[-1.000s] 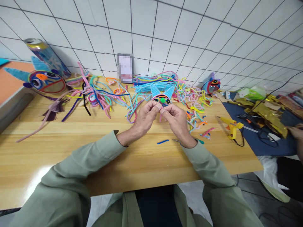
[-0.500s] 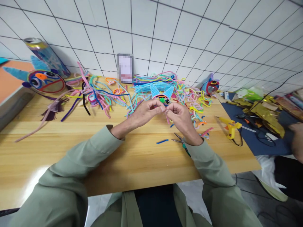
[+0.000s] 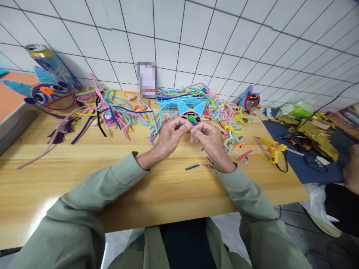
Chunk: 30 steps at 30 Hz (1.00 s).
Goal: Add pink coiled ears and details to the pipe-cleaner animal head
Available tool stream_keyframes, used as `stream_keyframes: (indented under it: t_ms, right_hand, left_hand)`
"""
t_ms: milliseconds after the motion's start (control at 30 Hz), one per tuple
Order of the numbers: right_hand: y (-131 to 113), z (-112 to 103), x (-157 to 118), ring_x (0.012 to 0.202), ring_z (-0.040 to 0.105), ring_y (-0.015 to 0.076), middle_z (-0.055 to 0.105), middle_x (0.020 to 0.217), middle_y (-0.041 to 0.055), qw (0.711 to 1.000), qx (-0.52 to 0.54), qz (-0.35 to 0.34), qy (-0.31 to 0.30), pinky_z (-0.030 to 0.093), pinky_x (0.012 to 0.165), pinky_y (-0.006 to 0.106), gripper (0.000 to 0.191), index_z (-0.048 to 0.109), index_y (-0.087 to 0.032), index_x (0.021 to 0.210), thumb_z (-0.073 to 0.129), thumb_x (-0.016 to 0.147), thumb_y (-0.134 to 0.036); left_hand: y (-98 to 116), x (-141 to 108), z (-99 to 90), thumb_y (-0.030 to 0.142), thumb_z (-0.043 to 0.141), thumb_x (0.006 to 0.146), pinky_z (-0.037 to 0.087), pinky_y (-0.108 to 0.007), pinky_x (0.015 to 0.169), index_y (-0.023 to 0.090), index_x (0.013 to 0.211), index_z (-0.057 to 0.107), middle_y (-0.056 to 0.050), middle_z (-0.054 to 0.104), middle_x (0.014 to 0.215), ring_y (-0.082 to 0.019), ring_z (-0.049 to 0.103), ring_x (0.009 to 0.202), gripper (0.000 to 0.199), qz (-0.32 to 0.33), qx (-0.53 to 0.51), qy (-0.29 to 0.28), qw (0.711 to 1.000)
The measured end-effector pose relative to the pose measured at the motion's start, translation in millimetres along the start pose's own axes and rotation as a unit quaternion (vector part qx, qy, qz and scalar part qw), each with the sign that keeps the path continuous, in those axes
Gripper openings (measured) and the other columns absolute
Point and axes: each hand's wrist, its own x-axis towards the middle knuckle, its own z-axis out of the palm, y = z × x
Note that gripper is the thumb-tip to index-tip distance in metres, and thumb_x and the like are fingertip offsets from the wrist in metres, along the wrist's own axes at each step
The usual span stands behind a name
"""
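Note:
My left hand [image 3: 171, 138] and my right hand [image 3: 209, 140] meet near the middle of the table, fingertips pinched together on a short pink pipe cleaner [image 3: 191, 138] that hangs down between them. Just behind the fingers sits a small figure [image 3: 193, 115] with light blue pointed ears, a green nose and a black eye; its lower part is hidden by my hands. Pliers [image 3: 209, 164] lie partly under my right wrist, and a short blue piece [image 3: 192, 167] is on the wood nearby.
Tangled pipe cleaners [image 3: 227, 112] line the wall. A larger eared figure [image 3: 53, 96] and a can [image 3: 53, 67] stand at left, a phone [image 3: 147, 80] at the wall. At right are a yellow glue gun [image 3: 273, 149] and a person's arm [image 3: 352, 170].
Both hands have shifted slightly left, still pinched together. My right wrist now covers more of the pliers.

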Motion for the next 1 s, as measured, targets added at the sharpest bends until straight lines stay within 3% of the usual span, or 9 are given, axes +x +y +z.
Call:
stream_keyframes:
  t_ms: [167,333,500,600,667,867,1000]
  right_hand:
    - [2,12,-5,0.06,0.052,0.0141,0.065,0.064,-0.0019,0.999,0.032,0.001,0.025,0.042,0.061,0.031,0.025,0.067,-0.024,0.072,0.072,0.091,-0.041]
    - [5,16,-6,0.06,0.051,0.014,0.062,0.063,-0.0031,0.998,0.044,-0.004,0.049,0.043,0.062,0.031,0.025,0.062,-0.026,0.074,0.071,0.09,-0.042]
    - [4,2,0,0.055,0.049,0.0137,0.059,0.058,-0.004,1.0,-0.003,-0.002,0.017,0.038,0.057,0.031,0.026,0.059,-0.026,0.07,0.072,0.087,-0.04]
    - [2,-6,4,0.055,0.047,0.0133,0.057,0.057,-0.0042,0.999,-0.037,-0.008,-0.005,0.035,0.054,0.03,0.021,0.059,-0.026,0.068,0.071,0.083,-0.036]
    - [0,-10,5,0.056,0.046,0.0132,0.058,0.058,-0.0034,0.998,-0.065,-0.015,-0.011,0.034,0.054,0.031,0.018,0.06,-0.025,0.068,0.069,0.081,-0.034]
    - [0,-10,5,0.058,0.05,0.0137,0.063,0.062,-0.002,0.999,-0.042,-0.005,-0.018,0.037,0.057,0.031,0.023,0.065,-0.024,0.073,0.072,0.087,-0.041]
    - [3,-3,2,0.059,0.051,0.0136,0.065,0.063,-0.0016,1.0,-0.004,0.003,-0.009,0.038,0.059,0.031,0.028,0.066,-0.024,0.07,0.073,0.09,-0.042]
  left_hand:
    - [-9,-9,13.1,0.062,0.084,0.088,0.029,-0.029,0.056,0.021,0.082,0.068,0.004,0.05,0.068,-0.012,0.036,0.06,0.044,-0.038,-0.091,0.033,0.995]
    - [-9,-14,23.7,0.065,0.083,0.087,0.031,-0.028,0.056,0.022,0.08,0.062,0.004,0.048,0.066,-0.012,0.037,0.059,0.048,-0.07,-0.141,0.041,0.987]
    - [0,5,3.8,0.067,0.077,0.089,0.034,-0.029,0.059,0.022,0.078,0.066,0.002,0.05,0.067,-0.014,0.041,0.062,0.048,-0.064,-0.068,-0.052,0.994]
    - [7,18,-13.0,0.05,0.078,0.09,0.037,-0.03,0.066,0.02,0.08,0.073,0.0,0.061,0.074,-0.015,0.048,0.069,0.032,-0.008,0.049,-0.135,0.99]
    - [10,22,-19.0,0.04,0.074,0.091,0.04,-0.03,0.07,0.02,0.081,0.075,-0.001,0.065,0.078,-0.016,0.053,0.073,0.022,0.027,0.107,-0.156,0.982]
    - [6,13,-11.9,0.029,0.063,0.098,0.046,-0.032,0.079,0.021,0.083,0.071,-0.003,0.07,0.084,-0.019,0.06,0.081,0.019,0.097,0.145,-0.091,0.98]
    - [0,5,-2.7,0.036,0.065,0.102,0.047,-0.031,0.075,0.022,0.086,0.067,-0.002,0.067,0.083,-0.018,0.058,0.078,0.021,0.066,0.095,-0.045,0.992]
